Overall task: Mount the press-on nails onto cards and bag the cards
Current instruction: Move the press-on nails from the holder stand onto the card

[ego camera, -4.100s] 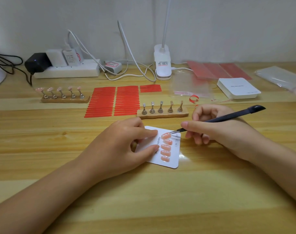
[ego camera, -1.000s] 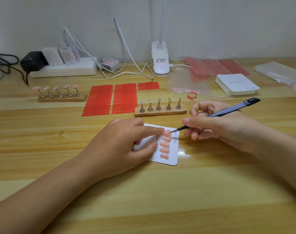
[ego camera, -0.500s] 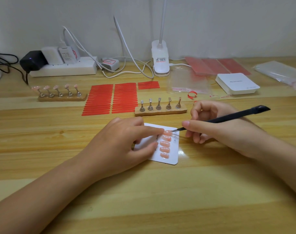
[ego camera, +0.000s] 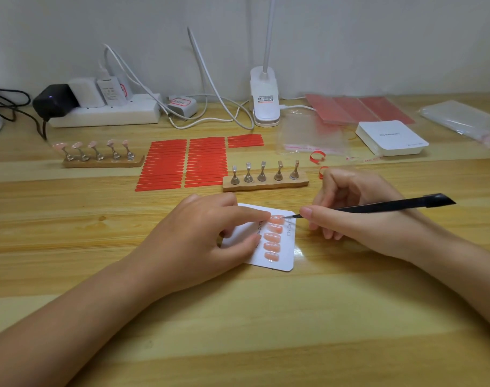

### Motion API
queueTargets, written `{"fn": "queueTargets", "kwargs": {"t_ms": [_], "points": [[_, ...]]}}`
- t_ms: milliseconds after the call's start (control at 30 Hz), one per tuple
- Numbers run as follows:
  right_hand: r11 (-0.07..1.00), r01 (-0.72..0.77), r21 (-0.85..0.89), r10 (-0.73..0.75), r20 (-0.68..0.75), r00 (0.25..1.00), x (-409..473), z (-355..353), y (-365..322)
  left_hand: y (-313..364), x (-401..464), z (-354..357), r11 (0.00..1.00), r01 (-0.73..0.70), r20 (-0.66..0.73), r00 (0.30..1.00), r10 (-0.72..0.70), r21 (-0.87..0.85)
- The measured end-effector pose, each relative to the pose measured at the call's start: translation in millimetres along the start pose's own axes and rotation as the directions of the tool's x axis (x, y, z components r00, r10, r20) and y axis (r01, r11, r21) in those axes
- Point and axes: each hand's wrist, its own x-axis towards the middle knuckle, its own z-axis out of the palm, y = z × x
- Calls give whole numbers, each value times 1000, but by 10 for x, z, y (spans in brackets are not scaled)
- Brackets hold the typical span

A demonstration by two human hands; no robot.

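Toward the bench's far left edge, a wooden strip stand with five pink press-on nails on metal posts [ego camera: 101, 155] waits well apart from the work, likely the next set to mount. Right of it lie rows of red adhesive strips [ego camera: 182, 163], kept within reach for sticking nails down. Nearer the middle, a second wooden stand with five bare metal posts [ego camera: 264, 178] sits just beyond the card, its nails apparently already moved across. The left hand [ego camera: 204, 241] rests on the white rounded card [ego camera: 282, 258], forefinger out and pressing beside the top nail, thumb on the card, probably to stop it sliding. Five peach press-on nails in a column [ego camera: 273, 237] sit on that card. The right hand [ego camera: 358, 222] pinches slim black tweezers [ego camera: 383, 205], tip touching the top nail, seemingly to nudge it straight. By the far right edge sit a clear plastic bag [ego camera: 313, 138] and a stack of white blank cards [ego camera: 391, 136], ready for bagging
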Motion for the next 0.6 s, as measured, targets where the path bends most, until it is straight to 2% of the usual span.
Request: {"fn": "queueTargets", "kwargs": {"t_ms": [100,267,333,467,600], "points": [[998,-32,47,32,-11,999,-4,-5,-12,0,-1,0,1000,-1,0,1000,1,-8],[959,-82,270,138,-195,971,22,-1,16,1,2,6,1000,7,-17,1000,-7,-16],[954,-63,294,138,-241,961,24,12,15,13,3,-1,1000,20,-22,1000,-20,0],[985,4,173,40,-250,967,-15,68,-11,103,-17,-17,988,55,-36,998,-51,145],[967,229,-114,-247,-174,953,-65,134,-1,244,-55,-10,946,147,-97,988,-123,288]]}}
